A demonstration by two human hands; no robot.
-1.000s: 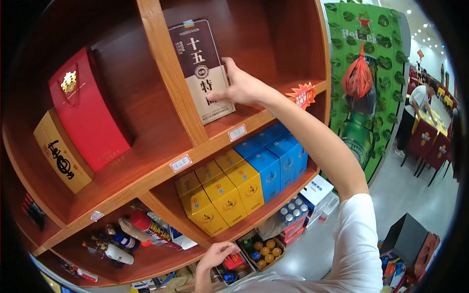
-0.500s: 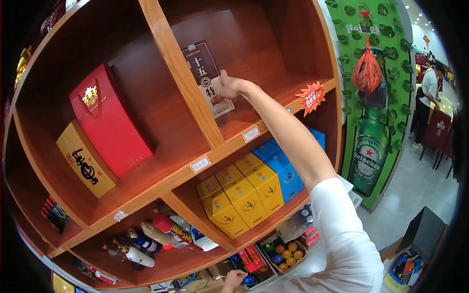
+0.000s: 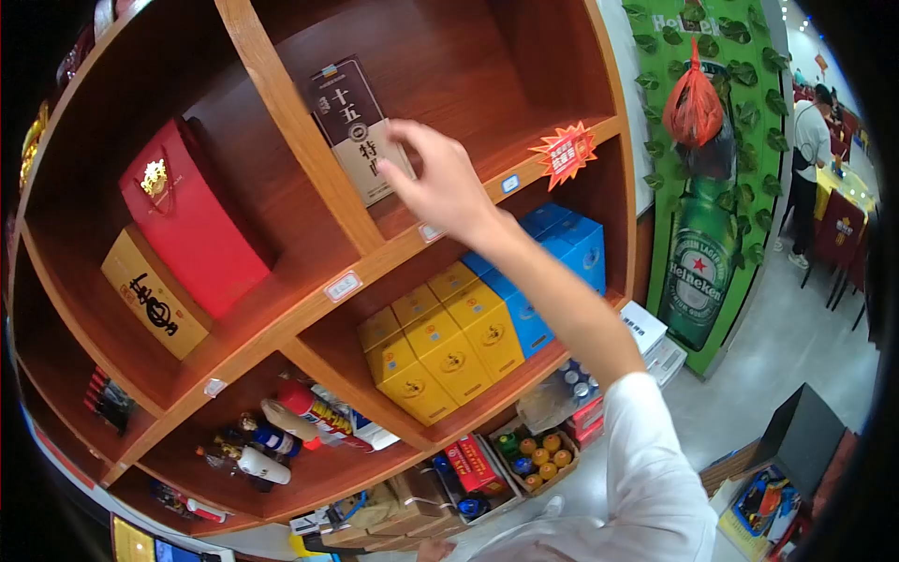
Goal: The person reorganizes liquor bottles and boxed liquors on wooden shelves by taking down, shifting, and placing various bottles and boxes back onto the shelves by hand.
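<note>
My right hand is in front of a dark-and-cream box with Chinese characters, which stands upright beside the wooden divider. The thumb and fingers are apart, with nothing between them. They overlap the box's right edge in view; whether they touch it I cannot tell. At the bottom edge only a small part of my left hand shows, its fingers hidden. To the left of the divider, a red gift bag leans near a gold box.
Yellow boxes and blue boxes fill the lower compartment. Spray cans and bottles lie at lower left. Cartons with bottles stand on the floor. A green beer panel is at right, with a person beyond.
My right hand has drawn back from the box's face, its fingers now apart. The box is further back than a second ago. My left hand has dropped mostly out of view.
</note>
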